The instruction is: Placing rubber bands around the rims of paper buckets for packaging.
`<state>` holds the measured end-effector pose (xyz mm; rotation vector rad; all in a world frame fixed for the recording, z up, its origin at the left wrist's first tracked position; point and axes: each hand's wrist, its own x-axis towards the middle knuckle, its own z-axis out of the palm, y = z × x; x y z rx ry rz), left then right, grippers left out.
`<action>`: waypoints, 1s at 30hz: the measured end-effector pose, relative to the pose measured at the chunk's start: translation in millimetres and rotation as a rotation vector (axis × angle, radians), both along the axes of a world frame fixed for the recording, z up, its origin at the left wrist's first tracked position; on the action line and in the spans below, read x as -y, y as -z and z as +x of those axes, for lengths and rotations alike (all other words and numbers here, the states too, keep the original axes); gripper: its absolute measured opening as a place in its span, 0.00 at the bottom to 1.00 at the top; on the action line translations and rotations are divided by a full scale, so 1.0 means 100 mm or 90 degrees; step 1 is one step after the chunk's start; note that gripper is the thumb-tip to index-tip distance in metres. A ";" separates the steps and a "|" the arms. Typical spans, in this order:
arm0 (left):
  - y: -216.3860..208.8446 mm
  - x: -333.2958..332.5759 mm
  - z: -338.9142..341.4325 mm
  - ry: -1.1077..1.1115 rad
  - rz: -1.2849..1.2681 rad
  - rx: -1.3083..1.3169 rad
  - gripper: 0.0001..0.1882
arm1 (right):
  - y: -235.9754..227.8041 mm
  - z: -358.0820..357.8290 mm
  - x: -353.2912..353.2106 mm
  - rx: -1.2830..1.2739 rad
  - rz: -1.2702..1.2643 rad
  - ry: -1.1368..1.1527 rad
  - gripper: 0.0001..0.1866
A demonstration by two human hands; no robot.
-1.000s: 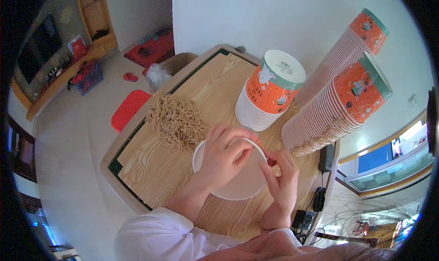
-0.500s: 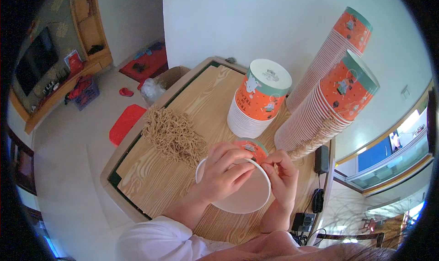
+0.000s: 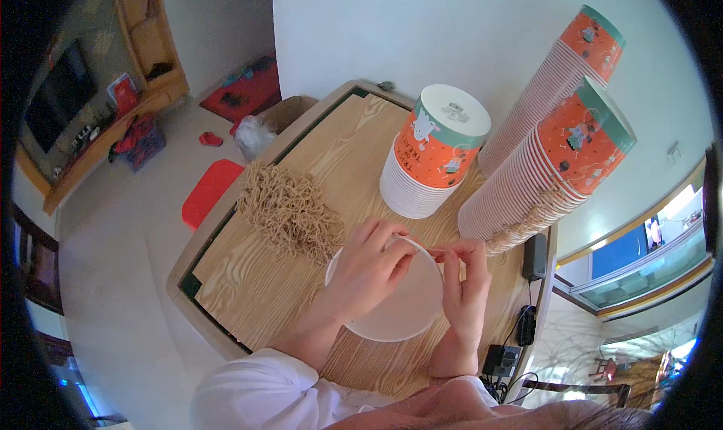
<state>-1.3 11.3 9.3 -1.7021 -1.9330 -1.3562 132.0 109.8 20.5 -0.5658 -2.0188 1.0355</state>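
Observation:
A paper bucket [image 3: 407,306], white inside, sits on the wooden table in front of me, its mouth tilted toward me. My left hand [image 3: 369,268] reaches across the opening, and its fingers are closed on the far rim. At the rim's right side, my right hand [image 3: 468,283] pinches its thumb and fingers together; what lies between them is too small to make out. Left of the bucket is a tangled heap of tan cords [image 3: 290,211]. Behind the bucket stands a short upside-down stack of orange-and-green printed paper buckets [image 3: 433,155].
Two taller bucket stacks, a near one [image 3: 520,174] and a far one [image 3: 565,68], stand at the right by the wall. Tan cords [image 3: 542,211] hang along the near one. A black power adapter [image 3: 534,257] and cables lie at the table's right edge. A red stool [image 3: 211,193] is beyond the left edge.
My right hand has turned and its fingers are drawn closer together at the rim. The orange outside of the bucket is now mostly hidden. The whole view has shifted slightly.

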 end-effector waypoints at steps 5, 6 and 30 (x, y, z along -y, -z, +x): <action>0.07 0.01 -0.04 0.013 -0.031 0.045 0.10 | 0.04 -0.04 -0.03 0.023 0.026 0.031 0.01; 0.10 0.01 -0.03 0.026 -0.031 0.072 0.09 | 0.06 -0.04 -0.04 0.027 0.024 0.032 0.01; 1.58 -0.43 -0.46 0.829 0.027 0.809 0.03 | 0.39 -0.33 -0.26 0.360 -0.140 -0.160 0.03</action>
